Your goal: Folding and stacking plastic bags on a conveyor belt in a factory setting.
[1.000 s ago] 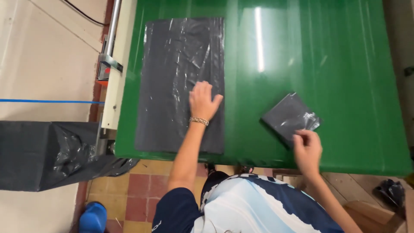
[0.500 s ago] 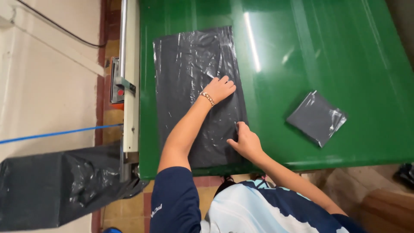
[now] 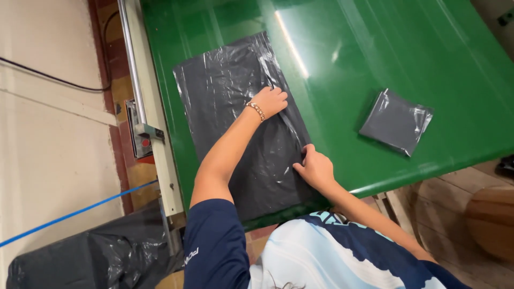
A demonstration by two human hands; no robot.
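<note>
Head view: a flat dark plastic bag (image 3: 243,123) lies on the left part of the green table (image 3: 407,59). The step looks like gripping its right edge; folding would next need both hands lifting together. The left hand (image 3: 271,100) curls narrowly on that edge farther off; the right hand (image 3: 316,167) pinches it nearer.
</note>
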